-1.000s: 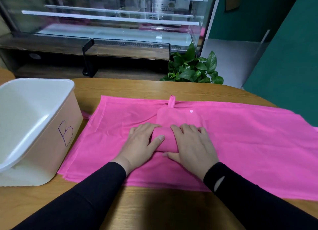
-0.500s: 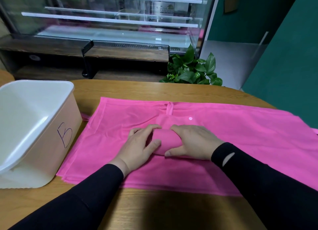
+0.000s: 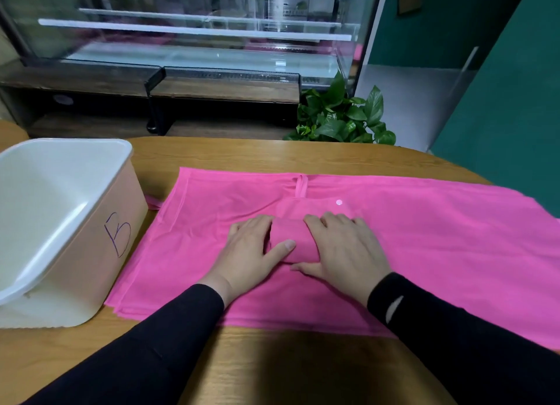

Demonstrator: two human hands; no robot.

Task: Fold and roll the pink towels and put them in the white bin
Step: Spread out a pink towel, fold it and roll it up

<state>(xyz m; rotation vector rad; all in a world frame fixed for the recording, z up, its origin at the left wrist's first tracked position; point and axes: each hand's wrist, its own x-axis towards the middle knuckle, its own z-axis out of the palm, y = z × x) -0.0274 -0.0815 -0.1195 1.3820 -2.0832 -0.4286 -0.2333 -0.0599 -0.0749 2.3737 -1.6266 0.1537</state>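
Both hands work one rolled towel (image 3: 292, 241) in the middle of the surface (image 3: 272, 153), on top of pink towels (image 3: 424, 253) spread flat toward its right edge. The left hand (image 3: 248, 253) cups the roll's left end, thumb laid across it; the right hand (image 3: 342, 250) curls over the rest, likely to keep the roll tight. The unrolled tail (image 3: 315, 207) lies toward the far edge. The white bin (image 3: 69, 145) stands at the left edge, within easy reach for dropping the roll in.

Soft, even indoor light; the table (image 3: 272, 371) carries a dark shadow near the camera; the edges bend, slightly blurred.
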